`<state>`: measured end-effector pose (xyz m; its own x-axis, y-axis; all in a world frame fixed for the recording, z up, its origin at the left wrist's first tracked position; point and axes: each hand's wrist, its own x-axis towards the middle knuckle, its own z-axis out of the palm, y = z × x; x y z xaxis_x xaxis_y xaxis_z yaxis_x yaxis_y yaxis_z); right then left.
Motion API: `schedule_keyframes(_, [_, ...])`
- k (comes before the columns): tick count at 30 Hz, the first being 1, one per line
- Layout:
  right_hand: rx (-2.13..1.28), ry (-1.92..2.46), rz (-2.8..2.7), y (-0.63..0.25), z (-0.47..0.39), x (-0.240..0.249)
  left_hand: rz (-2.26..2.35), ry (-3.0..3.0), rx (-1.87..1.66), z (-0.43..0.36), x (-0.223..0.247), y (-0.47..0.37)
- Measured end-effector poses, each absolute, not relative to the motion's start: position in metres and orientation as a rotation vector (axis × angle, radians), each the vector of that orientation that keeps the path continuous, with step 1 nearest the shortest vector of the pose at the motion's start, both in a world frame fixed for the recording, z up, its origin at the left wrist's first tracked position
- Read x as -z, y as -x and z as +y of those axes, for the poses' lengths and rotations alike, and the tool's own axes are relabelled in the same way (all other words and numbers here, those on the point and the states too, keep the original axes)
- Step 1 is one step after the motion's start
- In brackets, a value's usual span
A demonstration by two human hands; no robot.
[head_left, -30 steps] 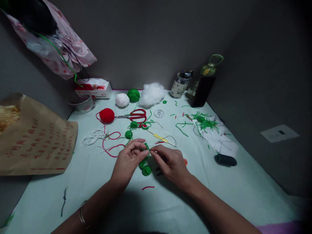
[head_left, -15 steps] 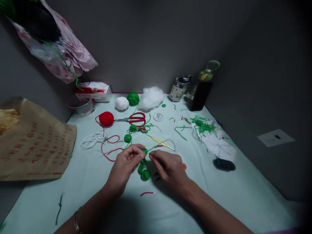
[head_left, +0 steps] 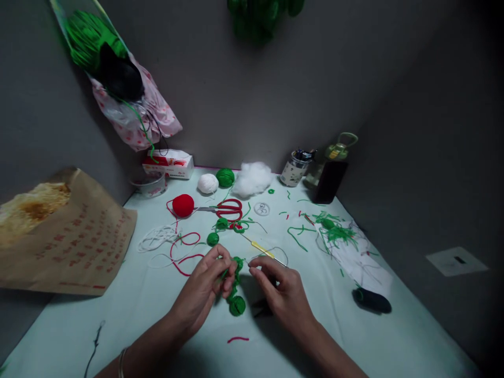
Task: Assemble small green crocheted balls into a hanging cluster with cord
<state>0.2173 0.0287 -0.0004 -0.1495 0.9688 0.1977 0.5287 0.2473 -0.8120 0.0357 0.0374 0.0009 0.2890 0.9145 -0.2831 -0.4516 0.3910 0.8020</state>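
Note:
Green crocheted pieces [head_left: 237, 305] hang in a chain from the fingers of my left hand [head_left: 205, 287], which is closed on their upper part. To the right, my right hand [head_left: 281, 289] pinches something thin, too small to make out, close to the green work. Just beyond the hands lie a yellow-handled hook [head_left: 262, 249], red-handled scissors [head_left: 229, 210], a small green ball [head_left: 213, 239] and small red and green pieces [head_left: 237, 227]. A short red yarn piece [head_left: 238, 339] lies nearer me.
Behind are a red yarn ball [head_left: 183, 205], white yarn ball [head_left: 207, 184], green yarn ball [head_left: 225, 177], white stuffing [head_left: 252, 179], pen holder [head_left: 293, 170] and bottle [head_left: 339, 149]. A paper bag [head_left: 86, 236] stands left; green scraps [head_left: 336, 231] lie right.
The view has tilted upward, so things sit lower in the picture. My left fingers have curled further round the green work, and my right hand is slightly farther from my left.

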Motion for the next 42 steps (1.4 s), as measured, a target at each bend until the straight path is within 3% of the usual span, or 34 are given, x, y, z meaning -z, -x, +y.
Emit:
schedule_keyframes(10, [-1.158, 1.360, -1.442, -0.221, 0.035, -0.012, 0.900, -1.098, -0.926, 0.041, 0.006, -0.034])
schedule_keyframes(20, [-1.761, 0.868, -0.931, -0.230, 0.038, -0.020, 0.920, -1.146, -0.839, 0.039, 0.000, -0.035])
schedule_keyframes(28, [-1.644, 0.839, -0.810, -0.249, 0.044, -0.031, 1.172, -1.489, -1.027, 0.052, 0.010, -0.017])
schedule_keyframes(34, [-1.731, 0.829, -0.867, -0.240, 0.038, -0.029, 0.968, -1.402, -0.722, 0.035, 0.007, -0.038])
schedule_keyframes(42, [-1.752, 0.785, -0.886, -0.240, 0.037, -0.028, 0.894, -1.609, -0.600, 0.032, 0.010, -0.043])
